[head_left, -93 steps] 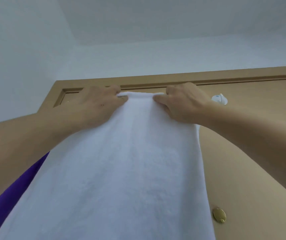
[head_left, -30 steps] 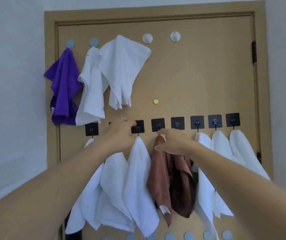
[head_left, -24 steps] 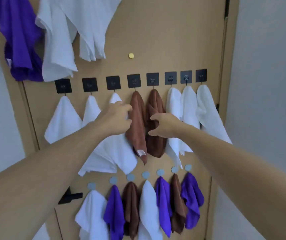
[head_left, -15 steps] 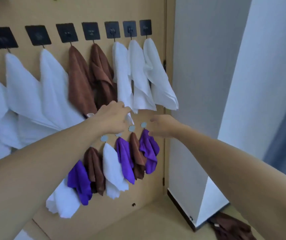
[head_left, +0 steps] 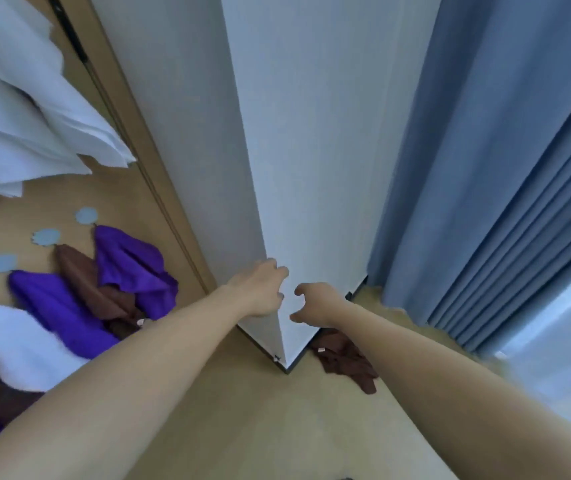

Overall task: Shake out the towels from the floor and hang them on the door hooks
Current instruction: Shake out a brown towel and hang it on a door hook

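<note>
both hands reach down toward the floor, empty.

the left hand and right hand hang close together with fingers loosely curled, gripping nothing. a crumpled brown towel lies on the floor at the foot of the white wall corner, just under the right forearm. white, purple and brown towels hang on the door at left; blue curtain at right.

towel on the floor: we see brown
curtain: we see plain blue
door: we see tan

empty hands (loosely curled), brown towel on floor
</note>
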